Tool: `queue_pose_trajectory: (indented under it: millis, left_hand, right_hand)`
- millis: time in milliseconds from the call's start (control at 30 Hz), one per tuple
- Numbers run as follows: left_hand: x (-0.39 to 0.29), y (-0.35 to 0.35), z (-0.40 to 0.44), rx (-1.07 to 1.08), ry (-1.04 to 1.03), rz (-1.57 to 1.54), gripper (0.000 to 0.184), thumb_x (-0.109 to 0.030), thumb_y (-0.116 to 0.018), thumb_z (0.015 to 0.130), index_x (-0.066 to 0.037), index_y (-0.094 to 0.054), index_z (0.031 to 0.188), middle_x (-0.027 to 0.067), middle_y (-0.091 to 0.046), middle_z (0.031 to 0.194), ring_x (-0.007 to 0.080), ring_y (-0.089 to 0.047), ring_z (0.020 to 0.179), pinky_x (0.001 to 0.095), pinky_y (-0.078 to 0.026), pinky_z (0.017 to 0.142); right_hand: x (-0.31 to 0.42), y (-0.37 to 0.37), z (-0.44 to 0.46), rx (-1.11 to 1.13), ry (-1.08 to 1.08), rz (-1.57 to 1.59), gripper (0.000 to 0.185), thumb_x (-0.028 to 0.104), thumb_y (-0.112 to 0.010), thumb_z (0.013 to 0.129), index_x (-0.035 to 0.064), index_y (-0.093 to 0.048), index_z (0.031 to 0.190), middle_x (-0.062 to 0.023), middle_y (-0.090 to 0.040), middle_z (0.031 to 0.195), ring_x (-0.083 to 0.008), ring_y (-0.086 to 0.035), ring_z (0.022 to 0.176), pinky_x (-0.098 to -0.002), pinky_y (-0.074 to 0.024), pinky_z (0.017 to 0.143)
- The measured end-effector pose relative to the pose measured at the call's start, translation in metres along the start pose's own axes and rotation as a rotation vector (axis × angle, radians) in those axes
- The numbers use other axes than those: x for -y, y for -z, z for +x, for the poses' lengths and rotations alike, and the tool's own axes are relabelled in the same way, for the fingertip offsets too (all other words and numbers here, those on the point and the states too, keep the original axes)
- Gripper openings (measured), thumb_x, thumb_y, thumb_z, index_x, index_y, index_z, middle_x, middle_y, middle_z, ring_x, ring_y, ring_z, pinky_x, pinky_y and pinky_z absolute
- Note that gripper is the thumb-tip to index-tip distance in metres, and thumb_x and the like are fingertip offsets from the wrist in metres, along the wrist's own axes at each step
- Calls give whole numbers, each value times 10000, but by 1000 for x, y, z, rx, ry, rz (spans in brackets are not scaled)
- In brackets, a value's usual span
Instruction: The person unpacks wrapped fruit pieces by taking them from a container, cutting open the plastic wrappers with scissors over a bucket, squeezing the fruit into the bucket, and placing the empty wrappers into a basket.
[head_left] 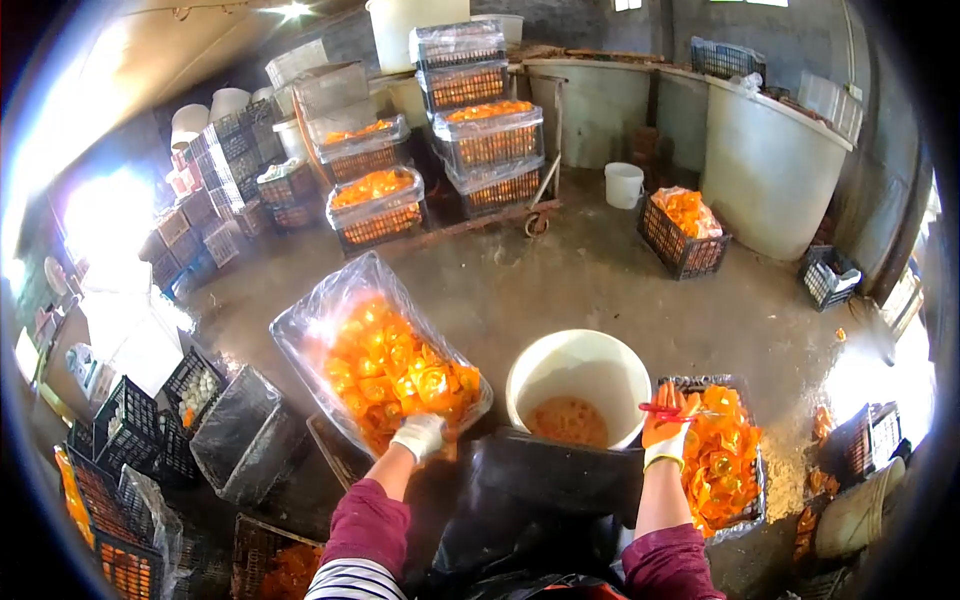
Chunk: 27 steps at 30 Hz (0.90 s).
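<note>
My left hand [418,436], in a white glove, reaches into a tilted crate lined with clear plastic [288,322]. It touches the near end of a heap of glossy orange peels [385,370]; its fingertips are hidden among them. My right hand [668,428], in an orange-and-white glove, is closed around red-handled scissors [662,410], whose thin metal tip points right. Below and beside that hand is a black crate [757,500] full of opened orange peels [718,465]. Between my hands stands a white bucket [525,370] with orange, pulpy liquid [568,420] at the bottom.
A black sheet [530,500] covers my lap. Ahead, stacked crates [490,150] stand on a wheeled trolley [440,228]. Farther right are a small white pail [623,186], a filled crate [683,240] and a large pale tank [770,165]. More crates [130,425] crowd the left. The floor looks wet.
</note>
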<state>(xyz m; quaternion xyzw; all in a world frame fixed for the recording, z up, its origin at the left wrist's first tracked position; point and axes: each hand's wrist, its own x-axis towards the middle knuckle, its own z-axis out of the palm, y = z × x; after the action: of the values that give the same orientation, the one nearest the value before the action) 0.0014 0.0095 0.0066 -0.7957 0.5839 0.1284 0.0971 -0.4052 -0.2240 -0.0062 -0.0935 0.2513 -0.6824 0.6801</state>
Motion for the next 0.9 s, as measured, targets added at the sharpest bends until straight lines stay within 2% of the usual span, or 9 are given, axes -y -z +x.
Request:
queue_pose_trajectory:
  millis: [133, 200, 233, 267, 367, 500, 600, 667, 900]
  left_hand:
    - [54, -47, 37, -307, 403, -1060, 291, -187, -646, 848, -40, -607, 1096, 143, -652, 1038, 297, -637, 986, 383, -524, 841]
    - [43, -9, 18, -410, 239, -2153, 279, -47, -609, 866, -56, -562, 1141, 137, -595, 1092, 272, -594, 1052, 383, -514, 899]
    - [41, -6, 19, -365, 84, -2281, 354, -72, -521, 932, -76, -479, 1284, 136, -546, 1237, 271, -555, 1129, 420, -483, 967]
    - [27, 8, 16, -377, 62, -2177, 324, -116, -524, 933, -68, -511, 1253, 132, -569, 1204, 263, -565, 1111, 397, -482, 933]
    - [-47, 65, 18, -450, 150, -1562, 313, -250, -534, 937, -44, -608, 1160, 118, -638, 1106, 241, -595, 1058, 329, -479, 833]
    - [-131, 77, 51, -560, -29, -1724, 348, -246, -523, 950, 47, -594, 1123, 107, -651, 1042, 185, -586, 926, 305, -470, 819]
    - [-146, -2, 117, -654, 107, -1631, 414, -288, -494, 952, 57, -559, 1172, 132, -653, 1040, 218, -607, 933, 337, -489, 806]
    - [-157, 13, 107, -512, -1, -2020, 424, -284, -488, 947, 56, -552, 1192, 132, -652, 1027, 220, -619, 930, 337, -498, 793]
    - [-160, 37, 96, -362, -35, -1913, 321, -157, -534, 918, 16, -572, 1186, 88, -643, 1067, 183, -612, 960, 284, -491, 836]
  right_hand:
    - [3, -24, -11, 109, -61, -64, 646, 535, -586, 886, 74, -412, 1305, -100, -539, 1249, -228, -558, 1099, -360, -417, 957]
    - [-2, -25, -5, 187, -99, -84, 606, 511, -589, 893, 70, -432, 1278, -127, -567, 1214, -227, -584, 1055, -346, -462, 907]
    - [-5, -27, -4, 195, -123, -106, 606, 513, -584, 895, 68, -438, 1280, -134, -571, 1220, -235, -581, 1078, -363, -459, 929]
    - [-9, -30, -5, 199, -148, -130, 606, 514, -579, 897, 66, -444, 1282, -141, -575, 1227, -243, -577, 1101, -381, -456, 951]
    - [-13, -59, -22, 276, -306, -347, 395, 424, -550, 934, 93, -487, 1141, -142, -636, 931, -243, -601, 657, -348, -461, 512]
    - [-25, -38, -25, 502, -428, -829, 418, 327, -469, 990, 76, -463, 1325, -171, -649, 1124, -251, -677, 924, -300, -513, 549]
    - [-52, -18, -16, 407, -507, -760, 325, 204, -499, 982, 52, -536, 1267, -119, -609, 1181, -183, -621, 1042, -267, -519, 857]
    - [-41, -37, -36, 663, -364, -1309, 325, 136, -504, 973, 28, -521, 1279, -98, -598, 1203, -166, -587, 1087, -244, -485, 917]
    - [-51, -32, -32, 809, -304, -1372, 369, 178, -623, 911, 77, -561, 1260, -104, -622, 1153, -205, -568, 1094, -297, -460, 890]
